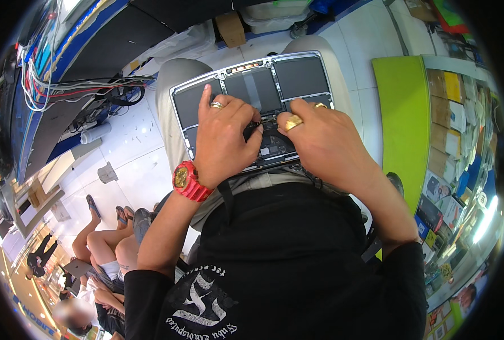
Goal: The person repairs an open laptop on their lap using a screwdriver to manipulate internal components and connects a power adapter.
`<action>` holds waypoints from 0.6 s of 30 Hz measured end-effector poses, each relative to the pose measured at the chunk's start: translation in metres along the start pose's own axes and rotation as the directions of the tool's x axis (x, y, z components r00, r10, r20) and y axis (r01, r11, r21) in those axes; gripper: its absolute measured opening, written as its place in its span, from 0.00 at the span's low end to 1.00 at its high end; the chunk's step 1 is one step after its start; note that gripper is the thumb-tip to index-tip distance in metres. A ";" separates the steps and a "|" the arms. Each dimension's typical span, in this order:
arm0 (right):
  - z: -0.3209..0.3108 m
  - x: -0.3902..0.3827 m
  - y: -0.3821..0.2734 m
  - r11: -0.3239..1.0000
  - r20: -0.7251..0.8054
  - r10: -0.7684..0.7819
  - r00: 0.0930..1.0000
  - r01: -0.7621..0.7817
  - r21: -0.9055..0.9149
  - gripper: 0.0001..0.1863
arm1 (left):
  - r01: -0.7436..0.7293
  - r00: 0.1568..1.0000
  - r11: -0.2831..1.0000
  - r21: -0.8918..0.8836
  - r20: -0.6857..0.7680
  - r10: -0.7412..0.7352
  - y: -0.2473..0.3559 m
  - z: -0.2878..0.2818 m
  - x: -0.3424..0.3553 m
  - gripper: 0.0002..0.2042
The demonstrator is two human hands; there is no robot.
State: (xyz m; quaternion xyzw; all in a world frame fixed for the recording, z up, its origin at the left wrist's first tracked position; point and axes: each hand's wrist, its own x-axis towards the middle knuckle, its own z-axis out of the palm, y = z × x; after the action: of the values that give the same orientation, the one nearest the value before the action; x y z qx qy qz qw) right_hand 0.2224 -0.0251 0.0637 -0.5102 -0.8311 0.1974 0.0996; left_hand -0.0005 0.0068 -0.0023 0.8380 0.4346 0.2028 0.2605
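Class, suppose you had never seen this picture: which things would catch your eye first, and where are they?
First, the opened laptop lying on the person's lap at the top centre, its dark battery cells bare. Both hands rest on it: the left hand, with a gold ring and a bright red wristwatch, and the right hand, also wearing gold rings, fingertips meeting at the circuit board. To the right stands a lime-green counter.
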 end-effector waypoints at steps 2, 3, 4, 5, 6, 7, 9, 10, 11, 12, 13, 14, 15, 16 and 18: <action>-0.002 0.008 0.000 0.995 0.009 -0.067 0.998 0.067 -0.075 0.05 | 0.003 1.000 1.000 -0.004 0.005 -0.003 0.000 -0.001 0.000 0.06; -0.002 0.012 0.000 0.992 -0.002 -0.090 0.996 0.090 -0.084 0.06 | 0.008 1.000 1.000 -0.007 0.010 -0.008 0.001 -0.002 0.001 0.06; -0.002 0.014 0.000 0.989 -0.012 -0.114 0.993 0.113 -0.093 0.07 | 0.013 1.000 1.000 -0.010 0.014 -0.013 0.002 -0.003 0.002 0.05; -0.001 0.016 0.000 0.989 0.009 -0.105 0.994 0.105 -0.106 0.07 | 0.013 1.000 1.000 -0.013 0.012 -0.013 0.002 -0.004 0.001 0.05; -0.001 0.018 -0.001 0.988 0.031 -0.096 0.995 0.099 -0.119 0.07 | 0.014 1.000 1.000 -0.016 0.010 -0.014 0.002 -0.004 0.001 0.05; -0.001 0.019 -0.001 0.987 0.052 -0.086 0.995 0.093 -0.132 0.08 | 0.015 1.000 1.000 -0.019 0.009 -0.015 0.002 -0.005 0.000 0.05; 0.005 0.021 0.002 0.982 -0.015 -0.151 0.988 0.148 -0.115 0.07 | 0.009 1.000 1.000 -0.027 0.005 -0.009 0.001 -0.005 0.000 0.05; 0.007 0.021 0.003 0.978 -0.048 -0.182 0.982 0.176 -0.107 0.07 | 0.006 1.000 1.000 -0.031 0.003 -0.006 0.000 -0.006 -0.001 0.05; 0.009 0.021 0.003 0.984 -0.047 -0.160 0.986 0.156 -0.086 0.06 | 0.004 1.000 0.999 -0.036 0.006 -0.004 0.000 -0.006 -0.001 0.05; 0.010 0.020 0.003 0.989 -0.045 -0.138 0.989 0.135 -0.064 0.06 | 0.002 1.000 0.999 -0.042 0.009 -0.002 0.000 -0.007 0.000 0.05; 0.011 0.019 0.002 0.993 -0.042 -0.115 0.992 0.113 -0.043 0.06 | 0.000 1.000 0.999 -0.047 0.012 0.001 0.000 -0.006 0.000 0.05; 0.009 0.018 0.000 0.995 0.022 -0.066 0.998 0.067 -0.069 0.07 | 0.002 1.000 0.999 -0.051 0.016 -0.001 -0.001 -0.006 0.000 0.05; 0.004 0.017 -0.002 0.995 0.084 -0.014 0.996 0.022 -0.099 0.08 | 0.003 1.000 0.998 -0.055 0.020 -0.002 -0.001 -0.005 0.001 0.05; 0.001 0.017 -0.004 0.991 0.144 0.039 0.989 -0.020 -0.132 0.09 | 0.005 1.000 0.998 -0.060 0.024 -0.003 -0.002 -0.005 0.000 0.05; -0.002 0.023 0.000 0.982 0.144 -0.160 0.976 0.172 -0.075 0.08 | 0.012 0.999 0.999 -0.046 0.040 -0.010 -0.003 -0.006 -0.001 0.05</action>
State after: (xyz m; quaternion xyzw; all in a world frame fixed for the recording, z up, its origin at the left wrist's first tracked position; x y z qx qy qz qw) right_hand 0.2123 -0.0042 0.0649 -0.4279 -0.8836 0.1867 0.0358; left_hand -0.0061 0.0087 0.0001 0.8331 0.4292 0.1947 0.2894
